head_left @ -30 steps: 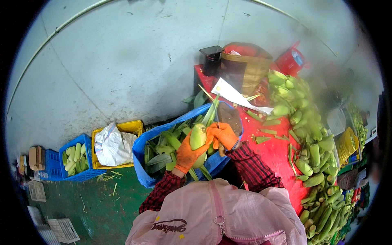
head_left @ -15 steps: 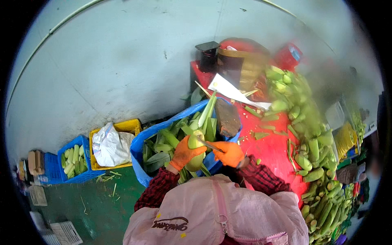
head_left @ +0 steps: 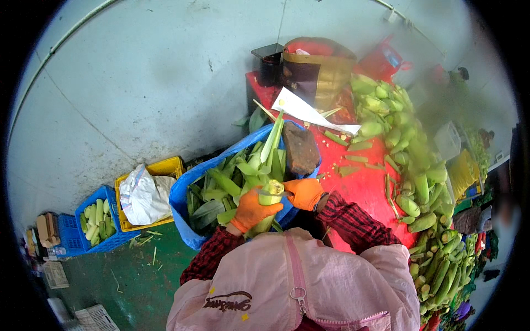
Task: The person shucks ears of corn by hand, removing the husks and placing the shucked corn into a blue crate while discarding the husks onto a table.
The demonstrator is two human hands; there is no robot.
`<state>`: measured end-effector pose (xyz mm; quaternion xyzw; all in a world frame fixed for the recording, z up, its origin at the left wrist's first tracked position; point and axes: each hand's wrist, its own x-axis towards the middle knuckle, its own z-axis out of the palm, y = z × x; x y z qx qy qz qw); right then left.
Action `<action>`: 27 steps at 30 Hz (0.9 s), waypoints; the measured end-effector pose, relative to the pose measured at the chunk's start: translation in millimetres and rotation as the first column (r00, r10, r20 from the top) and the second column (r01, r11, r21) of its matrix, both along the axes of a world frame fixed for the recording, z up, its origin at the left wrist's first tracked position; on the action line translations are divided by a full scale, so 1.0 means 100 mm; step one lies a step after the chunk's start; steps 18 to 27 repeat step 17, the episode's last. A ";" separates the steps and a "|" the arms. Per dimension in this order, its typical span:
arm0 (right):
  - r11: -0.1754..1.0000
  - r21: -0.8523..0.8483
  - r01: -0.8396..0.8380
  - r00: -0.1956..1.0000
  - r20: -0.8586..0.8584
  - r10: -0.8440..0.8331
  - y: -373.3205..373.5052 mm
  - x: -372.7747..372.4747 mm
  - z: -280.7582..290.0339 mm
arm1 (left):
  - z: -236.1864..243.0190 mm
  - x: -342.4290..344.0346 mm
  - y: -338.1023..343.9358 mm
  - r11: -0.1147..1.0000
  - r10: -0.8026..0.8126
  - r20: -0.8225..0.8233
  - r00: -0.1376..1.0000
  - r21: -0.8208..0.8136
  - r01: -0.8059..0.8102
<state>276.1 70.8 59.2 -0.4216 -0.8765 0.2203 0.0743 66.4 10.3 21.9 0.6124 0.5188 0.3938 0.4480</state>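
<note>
An ear of corn (head_left: 270,197) in green husk is gripped by my left hand (head_left: 253,211), which wears an orange glove; its pale cut end points away from me. My right hand (head_left: 305,193), gloved alike, is closed round a knife, and the knife blade (head_left: 274,193) lies across the ear near that end. Both hands are over a blue bag (head_left: 178,201) holding loose green husks (head_left: 221,185). The knife's handle is hidden in my right fist. On the bag's far right edge rests a brown block (head_left: 300,148).
A red table surface (head_left: 359,190) lies to the right, with a long heap of unhusked corn (head_left: 425,204). Beyond stand a brown-and-gold bag (head_left: 317,77) and a black container (head_left: 268,63). Leftward are a yellow crate (head_left: 121,212) with a white sack (head_left: 144,196) and a blue crate (head_left: 115,244) holding trimmed ears.
The ear is more upright, and the knife blade now crosses it near the top. My right hand has come slightly higher. The whole view has shifted a little.
</note>
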 end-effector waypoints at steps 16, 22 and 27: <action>0.998 -0.042 -0.044 0.998 0.040 0.046 -0.04 0.09 -0.17 | -0.03 -0.13 0.10 0.929 -0.185 0.254 0.949 -0.269 0.253; 0.998 -0.045 -0.041 0.998 0.037 0.042 -0.05 0.09 -0.18 | 0.04 -0.09 0.04 0.964 -0.116 0.115 0.987 -0.228 0.140; 0.998 -0.045 -0.041 0.998 0.037 0.042 -0.05 0.09 -0.18 | 0.04 -0.09 0.04 0.964 -0.116 0.115 0.987 -0.228 0.140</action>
